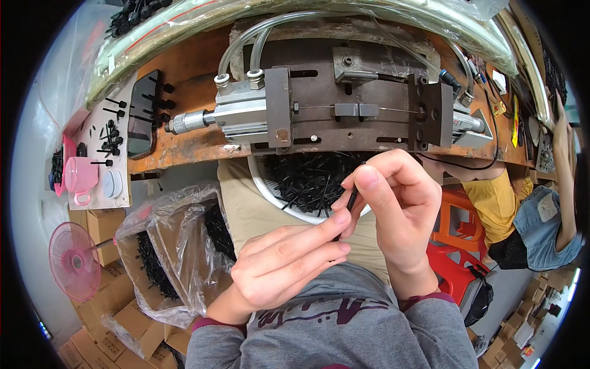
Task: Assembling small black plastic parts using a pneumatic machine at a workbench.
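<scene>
In front of my chest, both hands meet at a thin black rod-shaped part (352,198). My right hand (402,206) pinches its upper end between thumb and fingertips. The fingers of my left hand (286,261) are closed around its lower end, where a dark bit shows between the fingertips. Just beyond my hands, a white basin (261,184) sits on my lap, full of loose black parts (316,178) of similar thin shape. My right hand overlaps its right side.
A metal fixture (350,132) with a cylinder (239,114) on each side and clear air hoses stands on the wooden bench. Left are a phone (144,114), pink cup (82,173), pink fan (74,261) and plastic-lined carton (178,246). A co-worker (491,203) sits right, near red stools (458,221).
</scene>
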Motion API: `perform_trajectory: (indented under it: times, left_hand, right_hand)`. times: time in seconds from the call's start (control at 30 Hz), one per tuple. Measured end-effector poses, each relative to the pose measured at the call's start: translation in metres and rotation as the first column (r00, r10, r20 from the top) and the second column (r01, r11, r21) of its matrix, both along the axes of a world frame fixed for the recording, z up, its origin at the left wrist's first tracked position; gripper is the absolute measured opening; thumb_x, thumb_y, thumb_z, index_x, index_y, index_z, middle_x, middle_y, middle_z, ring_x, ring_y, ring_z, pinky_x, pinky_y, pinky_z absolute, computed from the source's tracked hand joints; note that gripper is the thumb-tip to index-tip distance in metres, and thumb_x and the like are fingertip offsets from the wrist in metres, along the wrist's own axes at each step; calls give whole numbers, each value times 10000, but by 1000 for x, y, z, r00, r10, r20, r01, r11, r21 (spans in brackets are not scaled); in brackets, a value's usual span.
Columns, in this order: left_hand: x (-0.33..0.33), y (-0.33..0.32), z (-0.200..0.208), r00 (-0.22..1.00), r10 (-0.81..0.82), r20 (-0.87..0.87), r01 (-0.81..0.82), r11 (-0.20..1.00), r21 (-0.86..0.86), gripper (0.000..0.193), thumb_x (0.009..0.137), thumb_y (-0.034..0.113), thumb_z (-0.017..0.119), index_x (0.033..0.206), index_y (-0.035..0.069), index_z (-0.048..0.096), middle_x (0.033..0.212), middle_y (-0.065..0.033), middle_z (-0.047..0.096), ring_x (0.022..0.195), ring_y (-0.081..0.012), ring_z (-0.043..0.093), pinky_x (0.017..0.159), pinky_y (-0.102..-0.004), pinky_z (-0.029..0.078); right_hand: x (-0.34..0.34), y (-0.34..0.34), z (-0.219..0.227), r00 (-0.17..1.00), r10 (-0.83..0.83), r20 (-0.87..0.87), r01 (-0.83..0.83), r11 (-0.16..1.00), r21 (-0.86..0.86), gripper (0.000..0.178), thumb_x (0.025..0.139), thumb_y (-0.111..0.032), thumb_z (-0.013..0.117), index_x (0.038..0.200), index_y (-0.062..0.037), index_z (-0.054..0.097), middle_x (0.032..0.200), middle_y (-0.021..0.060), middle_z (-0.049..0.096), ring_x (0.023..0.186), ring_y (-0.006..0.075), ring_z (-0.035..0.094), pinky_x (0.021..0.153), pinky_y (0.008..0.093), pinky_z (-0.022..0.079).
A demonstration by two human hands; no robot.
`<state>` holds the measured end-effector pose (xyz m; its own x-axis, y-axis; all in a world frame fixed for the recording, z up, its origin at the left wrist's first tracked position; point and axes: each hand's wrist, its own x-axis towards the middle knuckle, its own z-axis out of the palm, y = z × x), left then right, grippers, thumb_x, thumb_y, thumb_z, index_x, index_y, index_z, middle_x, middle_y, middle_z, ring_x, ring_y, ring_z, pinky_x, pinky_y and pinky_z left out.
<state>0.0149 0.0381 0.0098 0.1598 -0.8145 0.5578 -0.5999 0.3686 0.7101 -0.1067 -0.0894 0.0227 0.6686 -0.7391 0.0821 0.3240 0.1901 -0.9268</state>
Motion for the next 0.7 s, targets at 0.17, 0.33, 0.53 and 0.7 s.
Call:
perform_trajectory:
  times: [0.17, 0.33, 0.53, 0.7]
  left_hand:
    - [0, 0, 0, 1000, 0, 15, 0, 1000, 9, 347, 615, 37, 860, 933, -24, 734, 1157, -222, 679, 836, -271, 722, 692, -329, 593]
    - [1, 0, -2, 999, -12, -44, 12, 1000, 12, 328, 617, 49, 867, 909, -25, 737, 1157, -225, 678, 837, -259, 721, 694, -320, 589]
    - [2, 4, -8, 972, -59, -226, 67, 997, 26, 296, 640, 69, 874, 883, -30, 738, 1157, -230, 675, 808, -218, 713, 693, -293, 579]
    - [4, 3, -9, 958, -82, -273, 88, 996, 10, 299, 641, 69, 874, 884, -38, 738, 1136, -230, 684, 780, -209, 707, 683, -285, 572]
  right_hand:
    - [-1, 0, 1, 1000, 1, -1, -1, 1000, 3, 83, 972, -9, 585, 961, 63, 627, 784, 91, 671, 621, 111, 649, 530, 224, 522]
    - [-2, -2, -1, 999, 40, 17, -42, 992, 120, 135, 987, -65, 582, 995, 57, 639, 795, 103, 681, 610, 120, 651, 537, 229, 515]
    - [-6, -14, 3, 989, 148, 15, -146, 951, 272, 156, 976, -65, 586, 1051, 42, 672, 811, 114, 689, 588, 114, 640, 537, 215, 486]
    - [-7, -13, 0, 993, 117, -22, -111, 974, 198, 148, 973, -72, 592, 1014, 44, 675, 815, 111, 686, 580, 109, 633, 541, 214, 483]
